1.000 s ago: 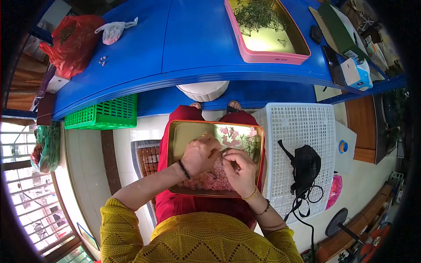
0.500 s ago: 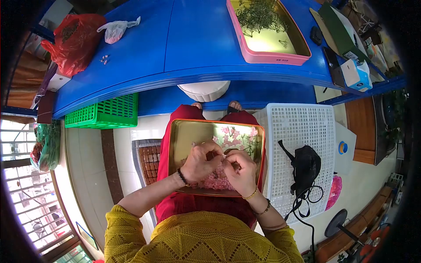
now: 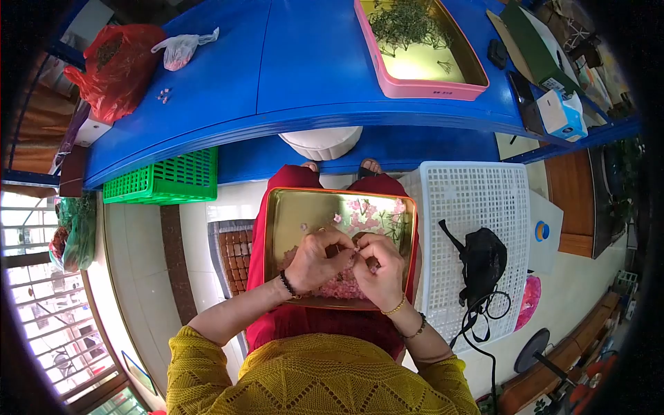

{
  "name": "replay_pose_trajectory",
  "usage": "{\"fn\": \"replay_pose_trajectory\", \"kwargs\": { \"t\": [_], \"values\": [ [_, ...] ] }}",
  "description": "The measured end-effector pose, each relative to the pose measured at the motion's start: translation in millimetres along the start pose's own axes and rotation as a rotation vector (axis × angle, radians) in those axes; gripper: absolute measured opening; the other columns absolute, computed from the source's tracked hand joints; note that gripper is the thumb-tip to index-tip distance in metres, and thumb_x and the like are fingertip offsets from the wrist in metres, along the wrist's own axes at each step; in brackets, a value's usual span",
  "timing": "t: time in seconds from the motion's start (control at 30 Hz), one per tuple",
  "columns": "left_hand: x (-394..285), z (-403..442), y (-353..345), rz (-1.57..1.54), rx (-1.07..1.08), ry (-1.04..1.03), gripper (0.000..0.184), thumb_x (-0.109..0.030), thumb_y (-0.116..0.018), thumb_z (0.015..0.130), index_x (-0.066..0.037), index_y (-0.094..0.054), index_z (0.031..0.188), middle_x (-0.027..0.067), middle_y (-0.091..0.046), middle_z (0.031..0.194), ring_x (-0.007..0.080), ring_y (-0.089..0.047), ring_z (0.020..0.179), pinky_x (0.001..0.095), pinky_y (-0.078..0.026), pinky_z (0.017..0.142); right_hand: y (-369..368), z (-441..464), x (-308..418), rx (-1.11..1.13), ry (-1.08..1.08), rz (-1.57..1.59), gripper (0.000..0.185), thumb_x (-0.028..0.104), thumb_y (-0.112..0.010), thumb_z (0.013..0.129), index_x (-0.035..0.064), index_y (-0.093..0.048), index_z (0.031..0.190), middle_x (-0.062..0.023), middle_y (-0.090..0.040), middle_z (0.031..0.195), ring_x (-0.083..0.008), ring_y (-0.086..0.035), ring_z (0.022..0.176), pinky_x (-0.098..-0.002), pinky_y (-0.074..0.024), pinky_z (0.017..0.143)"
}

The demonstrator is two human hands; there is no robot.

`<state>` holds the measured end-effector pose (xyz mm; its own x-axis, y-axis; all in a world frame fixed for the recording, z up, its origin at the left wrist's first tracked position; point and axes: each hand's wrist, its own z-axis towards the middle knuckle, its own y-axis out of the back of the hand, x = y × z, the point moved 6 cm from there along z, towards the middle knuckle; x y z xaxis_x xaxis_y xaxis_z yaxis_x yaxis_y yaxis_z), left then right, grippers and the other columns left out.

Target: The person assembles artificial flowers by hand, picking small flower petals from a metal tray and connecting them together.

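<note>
A shallow gold-coloured tray (image 3: 285,207) with an orange rim rests on my lap. Over its middle, my left hand (image 3: 317,264) and my right hand (image 3: 380,271) meet, fingertips pinched together. Something tiny is between them, too small and too covered by the fingers to name. Beneath and in front of my hands lies a heap of small pink flowers (image 3: 339,287). Larger pale pink blossoms (image 3: 366,214) and green stems (image 3: 395,228) lie at the tray's far right. One loose pink flower (image 3: 337,218) sits just beyond my left hand.
Ahead, a blue table (image 3: 304,62) carries a pink-rimmed tray (image 3: 429,90) of green stems, a red plastic bag (image 3: 121,69) and a small white bag (image 3: 181,52). A white crate (image 3: 443,228) with a black bag (image 3: 484,256) stands at right; a green crate (image 3: 183,180) at left.
My hands have drawn slightly closer to my body, with the fingertips still together. The loose pink flower beyond my left hand now shows more clearly.
</note>
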<state>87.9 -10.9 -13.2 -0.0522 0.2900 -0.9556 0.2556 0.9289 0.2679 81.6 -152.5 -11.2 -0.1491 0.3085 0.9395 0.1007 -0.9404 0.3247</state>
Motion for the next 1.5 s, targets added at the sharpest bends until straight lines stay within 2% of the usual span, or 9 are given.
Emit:
{"fn": "replay_pose_trajectory", "kwargs": {
  "t": [0.33,0.43,0.73,0.83,0.93,1.23,1.3,1.4,1.5],
  "values": [
    [-2.1,-2.2,0.3,0.018,-0.009,0.022,0.009,0.0,-0.065,0.081,0.0,-0.066,0.089,0.0047,-0.064,0.079,0.0077,-0.057,0.072,0.0246,-0.046,0.062,-0.9,-0.7,1.1,-0.013,0.037,-0.009,0.013,-0.005,-0.06,0.065,0.0021,-0.052,0.071,-0.0131,-0.064,0.085,-0.0295,-0.06,0.08,-0.0378,-0.0478,0.071],
    [-1.0,-2.6,-0.1,0.041,-0.032,-0.028,0.008,0.0,-0.066,0.081,0.0,-0.067,0.089,0.0032,-0.062,0.078,0.0064,-0.055,0.069,0.0233,-0.044,0.06,-1.6,-1.7,-0.6,-0.013,0.016,-0.003,0.013,-0.005,-0.06,0.065,0.0022,-0.052,0.071,-0.0129,-0.064,0.083,-0.0293,-0.061,0.079,-0.0377,-0.0479,0.071],
    [4.8,-5.2,1.7,0.01,0.016,0.122,0.01,-0.002,-0.066,0.083,0.0,-0.064,0.092,0.0007,-0.06,0.076,0.0045,-0.052,0.068,0.0219,-0.043,0.059,-1.8,-2.7,-2.8,-0.021,-0.005,0.004,0.012,-0.005,-0.061,0.066,0.0024,-0.053,0.072,-0.0122,-0.064,0.082,-0.0293,-0.061,0.079,-0.0378,-0.0472,0.074],
    [3.7,-3.9,0.6,0.034,-0.002,0.013,0.01,-0.001,-0.066,0.082,0.0,-0.064,0.091,0.0021,-0.06,0.077,0.0061,-0.054,0.071,0.0236,-0.045,0.061,-2.3,-2.6,-3.1,-0.015,-0.006,0.006,0.013,-0.005,-0.061,0.066,0.0025,-0.053,0.072,-0.0121,-0.064,0.083,-0.0292,-0.061,0.079,-0.0378,-0.0469,0.075],
    [6.4,-4.3,-1.4,0.046,-0.013,0.029,0.009,0.0,-0.066,0.081,0.0,-0.064,0.09,0.0049,-0.061,0.078,0.0091,-0.057,0.073,0.0255,-0.046,0.063,-2.4,-4.0,-5.7,-0.01,-0.018,0.01,0.013,-0.005,-0.061,0.066,0.0026,-0.053,0.073,-0.0121,-0.063,0.083,-0.0292,-0.06,0.08,-0.0377,-0.0468,0.075],
    [-15.6,-3.4,1.2,0.19,-0.043,-0.19,0.011,0.003,-0.066,0.075,0.001,-0.062,0.086,0.011,-0.062,0.077,0.019,-0.061,0.067,0.0298,-0.048,0.06,-3.8,-4.8,-6.1,0.004,-0.051,0.029,0.012,-0.004,-0.061,0.069,0.0022,-0.053,0.074,-0.0124,-0.063,0.083,-0.0292,-0.061,0.078,-0.0363,-0.0481,0.073],
    [-17.7,-3.5,0.1,0.174,-0.048,-0.152,0.008,0.002,-0.065,0.074,0.0,-0.062,0.081,0.0128,-0.062,0.076,0.0267,-0.06,0.069,0.0352,-0.048,0.064,-4.8,-5.4,-9.2,-0.005,-0.045,0.037,0.012,-0.004,-0.061,0.07,0.002,-0.053,0.075,-0.0123,-0.063,0.082,-0.029,-0.061,0.078,-0.0359,-0.0484,0.072],
    [-17.1,-3.8,-0.2,0.141,-0.058,-0.141,0.007,0.002,-0.065,0.073,-0.001,-0.061,0.079,0.014,-0.062,0.075,0.0313,-0.06,0.07,0.0382,-0.048,0.065,-4.9,-5.5,-8.4,0.007,-0.005,0.034,0.013,-0.01,-0.06,0.075,0.0,-0.054,0.08,-0.0097,-0.064,0.087,-0.0148,-0.06,0.072,-0.0255,-0.0464,0.06],
    [-14.3,-3.9,2.3,0.148,-0.076,-0.147,0.007,0.002,-0.065,0.073,-0.001,-0.062,0.079,0.0141,-0.062,0.075,0.0306,-0.061,0.069,0.0374,-0.048,0.065,-5.0,-3.8,-4.3,-0.005,0.081,0.01,0.012,-0.009,-0.061,0.077,-0.0001,-0.056,0.082,-0.0101,-0.064,0.089,-0.0148,-0.06,0.072,-0.0252,-0.0467,0.062]
  ]
}}
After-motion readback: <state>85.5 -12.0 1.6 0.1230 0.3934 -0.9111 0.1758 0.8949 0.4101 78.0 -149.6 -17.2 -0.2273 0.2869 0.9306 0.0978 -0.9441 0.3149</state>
